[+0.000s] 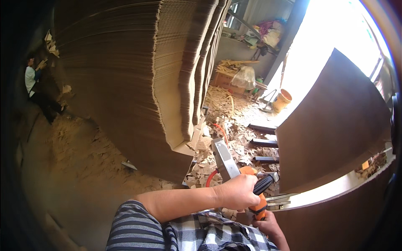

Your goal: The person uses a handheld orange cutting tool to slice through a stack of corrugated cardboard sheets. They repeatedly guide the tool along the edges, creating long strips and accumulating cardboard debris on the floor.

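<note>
Both my hands are on an orange and black handheld power tool (262, 201) with a long grey metal head (226, 160). My left hand (238, 192) is closed round its black side handle (264, 184). Lower down, my right hand (268, 224) grips the rear end of the orange body, its fingers partly hidden. The metal head points up and left, toward the lower corner of a tall stack of brown cardboard sheets (169, 83), and appears apart from it. Beside the head runs a red hose (212, 178).
Cardboard scraps (205, 161) cover the floor. On the right stand a large brown cardboard sheet (331, 125) and several black bars (264, 143). Farther back are an orange bucket (282, 99) and a cardboard box (228, 81). Another person (35, 85) stands at far left.
</note>
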Demonstrator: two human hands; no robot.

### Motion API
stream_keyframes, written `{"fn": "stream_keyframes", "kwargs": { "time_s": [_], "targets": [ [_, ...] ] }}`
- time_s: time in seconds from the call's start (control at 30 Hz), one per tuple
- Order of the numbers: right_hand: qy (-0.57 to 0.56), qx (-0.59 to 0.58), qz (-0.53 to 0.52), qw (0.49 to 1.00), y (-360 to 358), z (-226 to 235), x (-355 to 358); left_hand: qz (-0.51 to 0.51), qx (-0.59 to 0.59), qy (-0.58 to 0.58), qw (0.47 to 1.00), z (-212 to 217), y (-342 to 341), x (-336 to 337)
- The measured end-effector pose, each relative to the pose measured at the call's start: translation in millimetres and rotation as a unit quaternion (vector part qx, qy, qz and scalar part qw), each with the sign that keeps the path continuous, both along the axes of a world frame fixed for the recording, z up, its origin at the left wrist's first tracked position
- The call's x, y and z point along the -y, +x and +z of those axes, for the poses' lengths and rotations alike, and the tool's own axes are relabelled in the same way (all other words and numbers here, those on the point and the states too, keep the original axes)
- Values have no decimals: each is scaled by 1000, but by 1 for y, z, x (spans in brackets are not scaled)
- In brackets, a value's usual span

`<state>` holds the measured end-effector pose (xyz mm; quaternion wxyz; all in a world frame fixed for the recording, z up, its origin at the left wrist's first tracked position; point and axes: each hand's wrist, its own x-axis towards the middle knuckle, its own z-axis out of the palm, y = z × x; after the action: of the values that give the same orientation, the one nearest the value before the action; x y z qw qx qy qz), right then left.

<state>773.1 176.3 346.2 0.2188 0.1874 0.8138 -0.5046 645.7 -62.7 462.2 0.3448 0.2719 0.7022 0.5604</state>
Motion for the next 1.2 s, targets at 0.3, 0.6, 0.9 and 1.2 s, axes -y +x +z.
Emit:
{"fn": "stream_keyframes", "kwargs": {
  "time_s": [0.3,0.6,0.9,1.2],
  "targets": [
    [0,34,117,993,-32,5,5,85,96,-32,991,15,2,30],
    [1,13,146,989,-21,15,46,50,83,-34,995,0,-18,75],
    [-63,83,88,991,-3,3,92,-13,113,-33,993,-15,-27,98],
    [-59,137,58,987,21,17,104,-42,113,-31,992,-17,-21,100]
  ]
}}
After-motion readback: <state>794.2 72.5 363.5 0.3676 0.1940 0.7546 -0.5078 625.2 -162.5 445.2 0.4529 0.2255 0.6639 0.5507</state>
